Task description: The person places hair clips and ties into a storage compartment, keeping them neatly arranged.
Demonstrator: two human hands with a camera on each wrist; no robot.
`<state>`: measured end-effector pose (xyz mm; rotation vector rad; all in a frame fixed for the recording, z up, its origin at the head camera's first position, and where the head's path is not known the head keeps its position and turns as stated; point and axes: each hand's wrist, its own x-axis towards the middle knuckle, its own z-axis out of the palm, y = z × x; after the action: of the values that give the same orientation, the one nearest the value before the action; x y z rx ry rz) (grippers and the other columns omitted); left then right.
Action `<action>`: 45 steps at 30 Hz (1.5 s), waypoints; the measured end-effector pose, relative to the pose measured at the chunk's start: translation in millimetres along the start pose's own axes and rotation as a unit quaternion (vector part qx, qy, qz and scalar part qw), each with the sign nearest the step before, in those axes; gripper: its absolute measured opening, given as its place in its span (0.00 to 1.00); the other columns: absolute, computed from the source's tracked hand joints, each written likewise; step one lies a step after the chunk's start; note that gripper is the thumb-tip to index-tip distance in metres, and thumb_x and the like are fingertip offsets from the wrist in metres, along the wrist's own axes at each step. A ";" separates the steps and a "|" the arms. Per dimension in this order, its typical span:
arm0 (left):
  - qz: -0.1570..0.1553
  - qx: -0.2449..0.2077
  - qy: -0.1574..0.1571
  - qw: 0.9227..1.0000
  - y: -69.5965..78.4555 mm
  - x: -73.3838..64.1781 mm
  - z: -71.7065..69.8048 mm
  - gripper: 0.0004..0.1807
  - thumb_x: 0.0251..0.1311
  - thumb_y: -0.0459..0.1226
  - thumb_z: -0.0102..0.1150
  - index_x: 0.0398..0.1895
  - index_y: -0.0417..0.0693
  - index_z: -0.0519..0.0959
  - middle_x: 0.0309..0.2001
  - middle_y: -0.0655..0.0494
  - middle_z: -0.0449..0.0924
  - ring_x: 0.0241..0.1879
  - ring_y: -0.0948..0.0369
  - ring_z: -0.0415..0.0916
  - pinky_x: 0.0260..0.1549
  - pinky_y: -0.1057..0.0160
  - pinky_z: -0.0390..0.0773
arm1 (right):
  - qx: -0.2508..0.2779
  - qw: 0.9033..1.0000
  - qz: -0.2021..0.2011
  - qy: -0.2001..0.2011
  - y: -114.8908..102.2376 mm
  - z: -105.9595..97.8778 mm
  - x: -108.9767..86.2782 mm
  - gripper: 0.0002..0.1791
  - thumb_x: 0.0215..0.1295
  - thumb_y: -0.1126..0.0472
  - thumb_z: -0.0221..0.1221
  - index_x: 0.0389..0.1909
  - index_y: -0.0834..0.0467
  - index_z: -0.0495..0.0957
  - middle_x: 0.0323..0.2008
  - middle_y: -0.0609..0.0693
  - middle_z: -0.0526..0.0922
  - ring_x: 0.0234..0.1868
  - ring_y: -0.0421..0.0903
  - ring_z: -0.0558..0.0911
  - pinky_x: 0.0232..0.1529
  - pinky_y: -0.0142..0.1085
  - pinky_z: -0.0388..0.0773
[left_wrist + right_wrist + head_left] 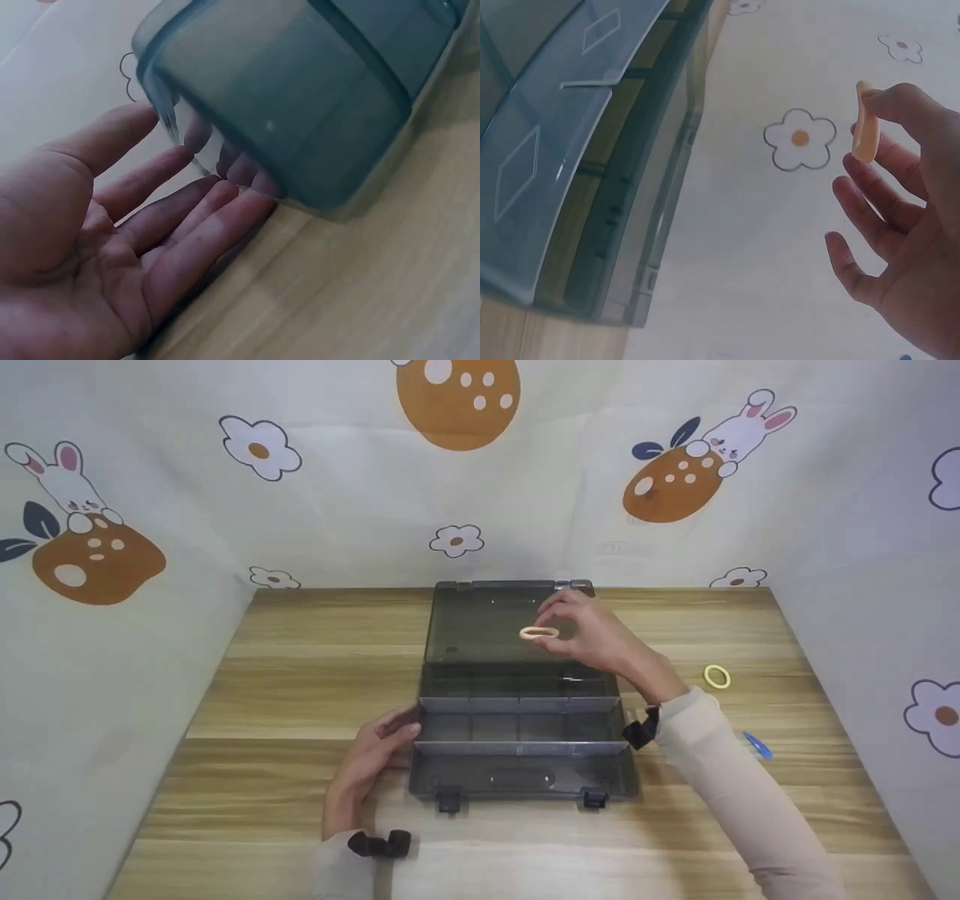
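Observation:
A dark translucent divider box [517, 748] lies open on the table, its lid [472, 622] folded back toward the wall. Above the lid, my right hand [596, 634] pinches a pale orange hair tie [866, 127] between thumb and index finger; the other fingers are spread loosely in the right wrist view. My left hand [371, 754] is at the box's left side. In the left wrist view its extended fingers [214, 232] touch the end wall of the box [300, 135]. No loose item is visible in the box's compartments.
Right of the box lie a yellow hair tie [706, 675] and a blue hair clip [757, 745]; my right sleeve [742, 780] partly covers that area. Two latches [448, 801] stick out at the box's front. A patterned cloth wall [360, 510] borders the wooden table [300, 660].

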<state>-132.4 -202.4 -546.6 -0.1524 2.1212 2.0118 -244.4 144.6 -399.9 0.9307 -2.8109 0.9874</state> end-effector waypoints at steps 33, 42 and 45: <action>0.038 -0.014 -0.058 0.998 0.7 15.1 -4.8 0.33 0.67 0.36 0.61 0.75 0.46 0.65 0.75 0.49 0.63 0.76 0.53 0.60 0.71 0.57 0.65 | 0.039 0.993 0.009 -0.107 -36.4 95.1 56.3 0.10 0.60 0.58 0.69 0.39 0.59 0.87 0.48 0.55 0.84 0.55 0.54 0.79 0.62 0.46 0.74; 0.016 -0.024 -0.060 0.998 0.9 17.4 -6.2 0.34 0.66 0.37 0.63 0.75 0.46 0.65 0.75 0.47 0.63 0.74 0.52 0.62 0.54 0.69 0.79 | 0.018 0.992 0.020 -0.120 -41.0 117.5 60.4 0.10 0.59 0.56 0.70 0.38 0.57 0.88 0.49 0.53 0.84 0.57 0.53 0.77 0.63 0.50 0.71; 0.015 -0.020 -0.062 0.998 1.0 17.8 -7.3 0.35 0.66 0.37 0.62 0.75 0.44 0.63 0.75 0.45 0.62 0.74 0.49 0.62 0.48 0.70 0.81 | 0.008 0.991 0.028 -0.128 -41.2 124.3 60.0 0.10 0.59 0.56 0.70 0.38 0.57 0.88 0.49 0.52 0.83 0.57 0.52 0.76 0.63 0.50 0.71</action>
<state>-150.5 -208.3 -549.3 -0.0004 2.0209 2.0248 -250.1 15.6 -463.7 1.0570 -3.0573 0.9625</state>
